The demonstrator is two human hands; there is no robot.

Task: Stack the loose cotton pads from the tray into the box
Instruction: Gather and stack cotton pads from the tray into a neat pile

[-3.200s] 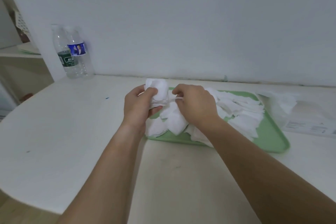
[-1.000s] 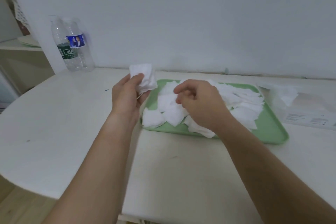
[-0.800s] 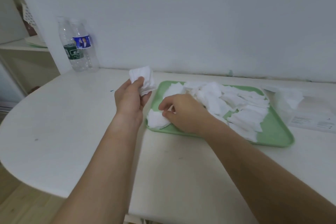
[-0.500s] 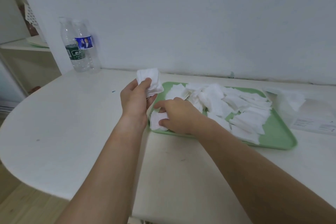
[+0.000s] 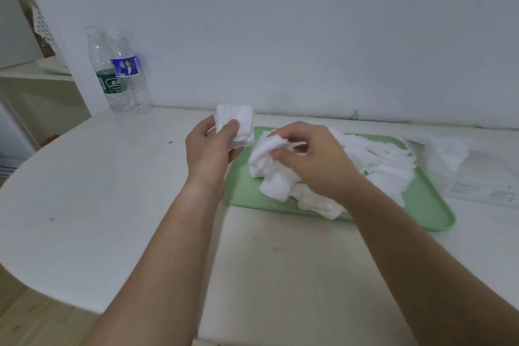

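My right hand (image 5: 311, 163), down on the tray's near-left corner half a second ago, is now raised. It pinches a fresh cotton pad (image 5: 265, 153) between thumb and fingers, beside the stack (image 5: 237, 125) gripped upright in my left hand (image 5: 209, 154) at nine o'clock of it. That corner of the green tray (image 5: 429, 205) now lies bare. I judge one more pad about to join the stack. Nothing I hold is boxed yet. Loose pads (image 5: 379, 160) cover the tray, and the clear box (image 5: 432, 160) waits at three o'clock. Two water bottles at ten o'clock carry a green label (image 5: 111, 83) and a blue label (image 5: 125, 66). Their print, like that on the printed sheet (image 5: 483, 191) by the box, is unreadable.
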